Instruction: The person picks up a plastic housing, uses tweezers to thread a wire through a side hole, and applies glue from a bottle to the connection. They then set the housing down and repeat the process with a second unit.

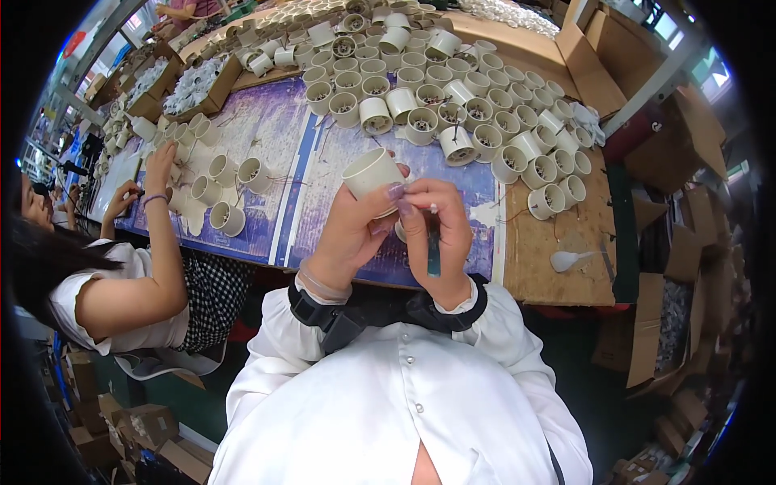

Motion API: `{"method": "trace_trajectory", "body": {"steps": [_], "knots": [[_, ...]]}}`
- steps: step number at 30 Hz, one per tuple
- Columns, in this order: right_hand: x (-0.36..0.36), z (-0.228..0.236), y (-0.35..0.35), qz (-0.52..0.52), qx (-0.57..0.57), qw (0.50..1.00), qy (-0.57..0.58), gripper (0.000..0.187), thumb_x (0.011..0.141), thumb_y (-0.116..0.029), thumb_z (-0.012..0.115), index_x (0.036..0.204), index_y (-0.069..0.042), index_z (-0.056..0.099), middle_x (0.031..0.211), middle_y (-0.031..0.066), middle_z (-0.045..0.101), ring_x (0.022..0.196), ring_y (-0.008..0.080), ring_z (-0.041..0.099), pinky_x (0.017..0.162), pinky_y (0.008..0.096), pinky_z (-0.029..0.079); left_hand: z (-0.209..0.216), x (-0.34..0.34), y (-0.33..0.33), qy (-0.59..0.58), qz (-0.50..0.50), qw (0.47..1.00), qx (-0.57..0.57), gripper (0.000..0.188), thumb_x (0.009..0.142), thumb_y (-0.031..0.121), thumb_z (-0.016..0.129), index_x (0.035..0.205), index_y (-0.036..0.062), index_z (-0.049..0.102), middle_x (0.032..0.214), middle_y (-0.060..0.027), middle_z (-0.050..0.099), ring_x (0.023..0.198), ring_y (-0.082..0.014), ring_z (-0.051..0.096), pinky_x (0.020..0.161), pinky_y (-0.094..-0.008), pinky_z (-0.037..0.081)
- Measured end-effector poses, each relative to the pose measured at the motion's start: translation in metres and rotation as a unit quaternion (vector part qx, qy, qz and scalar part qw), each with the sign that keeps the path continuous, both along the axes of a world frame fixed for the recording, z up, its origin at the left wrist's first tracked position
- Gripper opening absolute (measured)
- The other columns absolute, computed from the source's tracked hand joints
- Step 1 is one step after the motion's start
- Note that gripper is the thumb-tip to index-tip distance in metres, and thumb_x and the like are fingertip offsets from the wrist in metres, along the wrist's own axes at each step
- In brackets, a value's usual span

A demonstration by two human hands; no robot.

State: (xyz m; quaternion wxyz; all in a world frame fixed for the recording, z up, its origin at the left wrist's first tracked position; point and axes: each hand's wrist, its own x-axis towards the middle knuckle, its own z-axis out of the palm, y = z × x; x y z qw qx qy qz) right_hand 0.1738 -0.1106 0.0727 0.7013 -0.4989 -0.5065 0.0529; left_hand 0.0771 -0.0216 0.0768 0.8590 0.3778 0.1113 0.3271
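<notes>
A cream plastic cup-shaped housing (373,172) is tilted on its side above the table, with my left hand (346,230) wrapped round it. My right hand (443,234) is closed, its thumb and fingertips pinched together against the right end of the housing. Whatever lies between those fingertips is too small to make out. A dark teal strip (434,255), perhaps a tool handle, shows along the right palm. Another pale piece is partly hidden behind my hands on the table.
Many similar housings (420,125) with wires crowd the table's far side and right. A white spoon-shaped piece (566,260) lies on the brown board at right. To the left, a co-worker (129,283) handles housings. Open cartons (667,323) stand at the right; boxes of clear bags (194,89) are far left.
</notes>
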Motion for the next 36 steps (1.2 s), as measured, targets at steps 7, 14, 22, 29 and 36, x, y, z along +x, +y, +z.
{"method": "trace_trajectory", "body": {"steps": [7, 14, 22, 29, 36], "knots": [[0.005, -0.009, 0.000, -0.037, 0.045, 0.990, -0.125, 0.021, 0.081, 0.007, 0.068, 0.094, -0.004, 0.055, 0.104, 0.0091, 0.057, 0.080, 0.0123, 0.056, 0.067, 0.0220, 0.045, 0.002, -0.004, 0.002, -0.007, 0.022, 0.999, -0.042, 0.049, 0.085, 0.008, 0.062, 0.129, 0.0040, 0.042, 0.113, -0.0082, 0.058, 0.090, -0.0110, 0.058, 0.063, -0.0187, 0.046], [0.027, -0.006, -0.026, -0.037, -0.107, 0.993, 0.024, 0.020, 0.085, -0.001, 0.063, 0.103, -0.006, 0.055, 0.113, 0.0080, 0.058, 0.093, 0.0126, 0.053, 0.073, 0.0229, 0.040, 0.015, -0.008, 0.005, 0.142, 0.244, 0.896, 0.343, 0.048, 0.072, 0.001, 0.074, 0.114, 0.0052, 0.050, 0.105, -0.0048, 0.060, 0.085, -0.0117, 0.060, 0.073, -0.0239, 0.050], [0.071, -0.051, -0.052, 0.011, -0.156, 0.939, 0.306, 0.019, 0.097, -0.014, 0.050, 0.112, -0.002, 0.054, 0.117, 0.0073, 0.057, 0.100, 0.0141, 0.051, 0.085, 0.0252, 0.038, 0.013, -0.016, -0.002, 0.211, 0.260, 0.813, 0.477, 0.051, 0.065, 0.003, 0.079, 0.109, 0.0065, 0.053, 0.102, -0.0056, 0.061, 0.092, -0.0153, 0.061, 0.080, -0.0276, 0.050], [0.077, -0.079, -0.094, -0.125, -0.214, 0.968, -0.033, 0.017, 0.098, -0.011, 0.050, 0.108, 0.000, 0.059, 0.111, 0.0069, 0.060, 0.099, 0.0152, 0.053, 0.087, 0.0273, 0.040, 0.016, -0.020, -0.005, 0.219, 0.224, 0.818, 0.482, 0.052, 0.067, -0.001, 0.077, 0.111, 0.0062, 0.050, 0.104, -0.0055, 0.060, 0.093, -0.0135, 0.060, 0.082, -0.0267, 0.050], [0.074, -0.025, -0.103, -0.154, -0.205, 0.966, -0.041, 0.012, 0.094, -0.004, 0.054, 0.105, 0.000, 0.060, 0.098, 0.0074, 0.064, 0.085, 0.0130, 0.056, 0.077, 0.0247, 0.044, 0.007, -0.018, -0.002, 0.192, 0.193, 0.844, 0.462, 0.053, 0.063, 0.004, 0.079, 0.110, 0.0063, 0.054, 0.102, -0.0060, 0.060, 0.092, -0.0162, 0.061, 0.082, -0.0274, 0.049]]}}
